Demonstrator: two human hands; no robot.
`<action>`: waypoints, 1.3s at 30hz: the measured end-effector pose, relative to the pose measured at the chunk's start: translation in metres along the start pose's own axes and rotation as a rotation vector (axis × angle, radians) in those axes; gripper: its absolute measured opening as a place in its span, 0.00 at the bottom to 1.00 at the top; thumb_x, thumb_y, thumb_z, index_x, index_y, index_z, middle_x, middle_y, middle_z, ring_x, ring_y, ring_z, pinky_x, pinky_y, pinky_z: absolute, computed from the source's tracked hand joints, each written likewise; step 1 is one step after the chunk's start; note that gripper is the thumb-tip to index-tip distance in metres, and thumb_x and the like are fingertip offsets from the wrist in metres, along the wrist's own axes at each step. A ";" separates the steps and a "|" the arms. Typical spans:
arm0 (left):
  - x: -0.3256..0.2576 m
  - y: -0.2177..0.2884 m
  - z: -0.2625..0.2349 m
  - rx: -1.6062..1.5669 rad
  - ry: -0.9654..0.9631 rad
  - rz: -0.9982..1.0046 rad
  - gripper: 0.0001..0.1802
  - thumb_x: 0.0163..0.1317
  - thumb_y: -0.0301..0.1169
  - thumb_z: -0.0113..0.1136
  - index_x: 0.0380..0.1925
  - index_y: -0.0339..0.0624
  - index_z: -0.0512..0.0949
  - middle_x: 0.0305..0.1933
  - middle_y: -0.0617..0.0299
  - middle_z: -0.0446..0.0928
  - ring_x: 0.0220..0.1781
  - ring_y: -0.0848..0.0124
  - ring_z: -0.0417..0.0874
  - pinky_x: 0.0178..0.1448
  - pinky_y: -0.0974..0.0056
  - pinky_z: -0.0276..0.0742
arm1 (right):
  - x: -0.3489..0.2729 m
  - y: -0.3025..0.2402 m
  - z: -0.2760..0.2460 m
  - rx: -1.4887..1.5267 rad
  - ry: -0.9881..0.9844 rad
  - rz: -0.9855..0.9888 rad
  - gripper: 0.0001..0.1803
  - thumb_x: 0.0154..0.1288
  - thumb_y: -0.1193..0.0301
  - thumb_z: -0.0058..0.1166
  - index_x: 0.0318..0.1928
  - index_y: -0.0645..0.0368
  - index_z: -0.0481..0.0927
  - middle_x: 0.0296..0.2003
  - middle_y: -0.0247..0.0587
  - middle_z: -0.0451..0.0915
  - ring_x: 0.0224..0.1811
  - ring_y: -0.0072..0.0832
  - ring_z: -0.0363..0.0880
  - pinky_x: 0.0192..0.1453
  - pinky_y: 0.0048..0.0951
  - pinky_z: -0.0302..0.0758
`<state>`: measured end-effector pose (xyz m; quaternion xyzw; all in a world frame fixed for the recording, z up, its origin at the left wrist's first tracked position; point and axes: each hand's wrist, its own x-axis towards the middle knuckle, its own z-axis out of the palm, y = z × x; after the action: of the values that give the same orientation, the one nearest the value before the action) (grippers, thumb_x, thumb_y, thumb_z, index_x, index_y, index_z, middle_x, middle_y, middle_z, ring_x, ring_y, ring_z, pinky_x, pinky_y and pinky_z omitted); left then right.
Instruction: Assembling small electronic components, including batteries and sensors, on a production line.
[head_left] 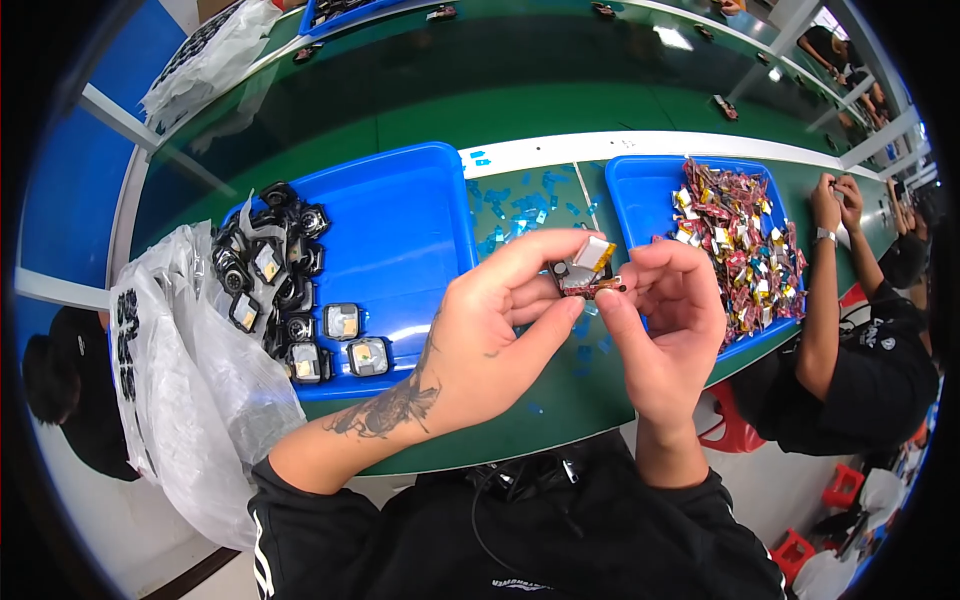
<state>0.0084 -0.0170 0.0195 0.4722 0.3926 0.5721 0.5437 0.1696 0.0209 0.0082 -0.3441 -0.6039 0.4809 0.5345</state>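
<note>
Board assembly [582,282] — just one, raised left of the right blue tray [640,200]! The left hand [500,335] clasps it, the right hand [665,335] pinches its end; this piece looks mid-handling, not yet set down. Inside that tray, plenty appears left: a heap of red boards [735,250], too many to count. Left of it, past blue scraps [530,210], a second blue tray [400,240] holds three pale-faced black units [368,356] beside an uncountable black jumble [290,225] — whether those are done, I can't tell.

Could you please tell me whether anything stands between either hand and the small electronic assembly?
Nothing visible does: the left hand holds the small electronic assembly directly, and the right hand is at its right end, with no object seen between.
</note>
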 end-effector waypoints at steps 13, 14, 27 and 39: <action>0.000 -0.002 0.001 -0.041 0.057 0.001 0.23 0.64 0.13 0.49 0.58 0.39 0.63 0.52 0.50 0.80 0.55 0.70 0.81 0.58 0.67 0.77 | 0.007 -0.002 0.004 -0.146 -0.097 0.011 0.25 0.58 0.85 0.60 0.57 0.65 0.71 0.37 0.33 0.74 0.39 0.16 0.75 0.40 0.16 0.78; 0.001 -0.002 0.000 -0.044 0.051 -0.023 0.23 0.64 0.13 0.49 0.58 0.39 0.63 0.52 0.50 0.80 0.55 0.70 0.81 0.58 0.68 0.77 | 0.008 -0.002 0.005 -0.151 -0.103 0.009 0.25 0.58 0.86 0.60 0.57 0.65 0.71 0.37 0.33 0.74 0.39 0.16 0.75 0.40 0.17 0.78; 0.012 0.020 -0.053 0.701 0.146 0.328 0.20 0.64 0.29 0.60 0.56 0.40 0.72 0.51 0.50 0.78 0.48 0.60 0.83 0.45 0.59 0.80 | 0.120 0.008 0.015 -0.207 -0.496 0.304 0.27 0.60 0.79 0.60 0.59 0.63 0.69 0.38 0.40 0.82 0.38 0.22 0.80 0.40 0.21 0.76; -0.080 0.012 -0.137 1.827 -0.072 0.037 0.17 0.55 0.28 0.64 0.46 0.42 0.79 0.48 0.54 0.79 0.51 0.53 0.80 0.56 0.52 0.75 | 0.244 0.141 0.028 -0.849 -0.261 0.195 0.30 0.44 0.66 0.75 0.49 0.63 0.80 0.40 0.48 0.82 0.42 0.34 0.83 0.48 0.33 0.76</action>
<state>-0.1300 -0.0890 -0.0117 0.7426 0.6678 0.0327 -0.0388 0.0812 0.2844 -0.0476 -0.5244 -0.7749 0.2779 0.2176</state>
